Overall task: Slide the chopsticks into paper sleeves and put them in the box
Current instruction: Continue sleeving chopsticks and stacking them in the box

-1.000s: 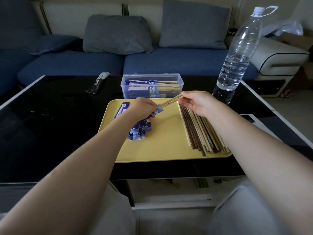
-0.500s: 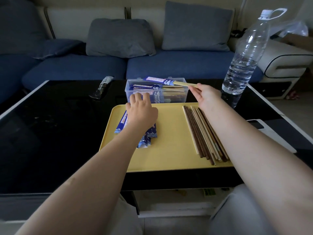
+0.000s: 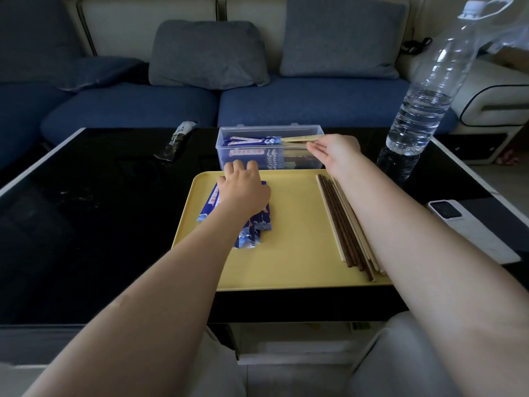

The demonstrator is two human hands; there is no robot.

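One head-worn camera looks forward and down, close over the tray (image 3: 286,267) and table (image 3: 86,224).

The desk (image 3: 86,219) is glossy black, mirror-smooth like glass. The tray (image 3: 294,253) looks matt yellow plastic. The box (image 3: 226,151) is clear smooth plastic, as is the ribbed water bottle (image 3: 423,104). The chopsticks (image 3: 343,224) seem wood, dark and pale. The sleeves (image 3: 252,233) are printed blue, probably paper. The sofa (image 3: 300,104) is woven cloth.
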